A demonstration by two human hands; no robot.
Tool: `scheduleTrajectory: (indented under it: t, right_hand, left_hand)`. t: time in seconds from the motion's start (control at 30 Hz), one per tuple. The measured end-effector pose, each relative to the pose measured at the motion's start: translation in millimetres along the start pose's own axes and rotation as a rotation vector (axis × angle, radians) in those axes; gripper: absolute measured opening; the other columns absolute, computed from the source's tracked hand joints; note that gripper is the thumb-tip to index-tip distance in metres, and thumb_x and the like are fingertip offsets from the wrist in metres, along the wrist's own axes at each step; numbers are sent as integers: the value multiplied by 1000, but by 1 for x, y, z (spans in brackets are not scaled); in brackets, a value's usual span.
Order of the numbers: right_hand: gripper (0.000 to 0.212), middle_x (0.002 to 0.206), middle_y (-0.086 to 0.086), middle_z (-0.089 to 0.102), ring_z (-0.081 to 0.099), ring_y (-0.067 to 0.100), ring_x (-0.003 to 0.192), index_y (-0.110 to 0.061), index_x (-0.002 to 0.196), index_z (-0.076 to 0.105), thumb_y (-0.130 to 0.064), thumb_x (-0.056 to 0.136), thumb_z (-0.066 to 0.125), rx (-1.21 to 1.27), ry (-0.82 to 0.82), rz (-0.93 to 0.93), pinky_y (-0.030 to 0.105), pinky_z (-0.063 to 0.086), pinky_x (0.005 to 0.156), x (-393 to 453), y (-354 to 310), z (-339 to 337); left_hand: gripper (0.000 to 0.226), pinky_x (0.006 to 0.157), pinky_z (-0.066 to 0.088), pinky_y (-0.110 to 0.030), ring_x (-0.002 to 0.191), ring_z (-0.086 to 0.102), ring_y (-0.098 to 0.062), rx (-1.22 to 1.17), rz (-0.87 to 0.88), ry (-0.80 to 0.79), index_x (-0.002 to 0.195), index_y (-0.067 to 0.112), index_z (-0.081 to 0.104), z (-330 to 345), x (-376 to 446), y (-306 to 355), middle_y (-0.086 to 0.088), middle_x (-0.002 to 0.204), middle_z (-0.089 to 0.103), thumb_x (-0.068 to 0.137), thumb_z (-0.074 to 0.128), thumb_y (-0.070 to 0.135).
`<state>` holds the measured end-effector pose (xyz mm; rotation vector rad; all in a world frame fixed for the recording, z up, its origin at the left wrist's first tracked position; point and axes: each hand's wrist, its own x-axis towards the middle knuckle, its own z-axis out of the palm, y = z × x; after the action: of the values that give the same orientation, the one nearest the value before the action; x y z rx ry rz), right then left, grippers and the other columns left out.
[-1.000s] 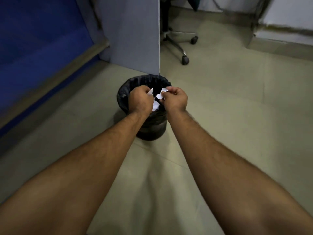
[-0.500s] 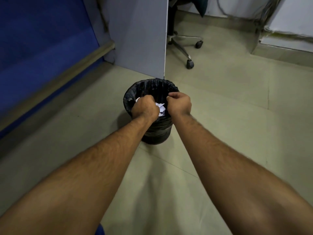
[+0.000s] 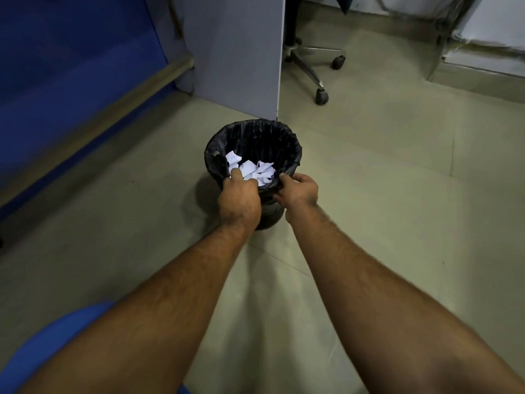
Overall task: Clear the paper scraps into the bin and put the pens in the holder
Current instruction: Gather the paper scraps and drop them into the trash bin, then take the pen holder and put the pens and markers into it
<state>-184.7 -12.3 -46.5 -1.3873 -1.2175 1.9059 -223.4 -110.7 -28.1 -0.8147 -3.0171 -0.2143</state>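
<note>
A round bin (image 3: 255, 125) with a black liner stands on the floor in the middle of the head view. White paper scraps (image 3: 257, 172) lie inside it. My left hand (image 3: 240, 200) hangs over the near rim with one finger stretched toward the scraps and nothing in it. My right hand (image 3: 299, 190) sits at the near right rim, its fingers loosely curled, its thumb by the liner, and no paper in it. No pens or holder are in view.
A grey partition panel (image 3: 235, 52) stands right behind the bin. An office chair base with castors (image 3: 321, 96) is at the back right. A blue wall (image 3: 71, 66) runs along the left. Bare tiled floor (image 3: 397, 194) lies to the right.
Both hands held white scraps above the bin a second ago. The scraps now lie in the bin, and both hands have drawn back to the near rim.
</note>
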Motion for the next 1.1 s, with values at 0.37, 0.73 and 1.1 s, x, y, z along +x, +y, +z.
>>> scheduleTrajectory:
  t: [0.37,0.73,1.1]
  right_hand:
    - [26,107,14,73,67,26,85,-12,116,67,-23,92,68,37,-265,120,23,54,43,-4,4,61]
    - [8,87,5,69,59,17,74,-17,91,64,-20,96,57,-94,-161,-118,30,49,63,-29,-122,48]
    - [8,80,3,66,56,10,59,-15,98,66,-14,95,58,-49,-256,-174,22,46,51,-222,-358,64]
  left_hand:
    - [25,79,51,-34,112,57,-25,303,76,-4,113,20,65,-17,41,-47,-4,117,61,91,55,15]
    - [20,77,52,-35,87,62,-21,-631,-56,170,102,14,68,-102,69,-1,-3,95,67,92,60,28]
    - [25,54,40,-23,60,54,-12,-856,-341,159,71,15,65,-431,40,27,4,64,61,91,56,24]
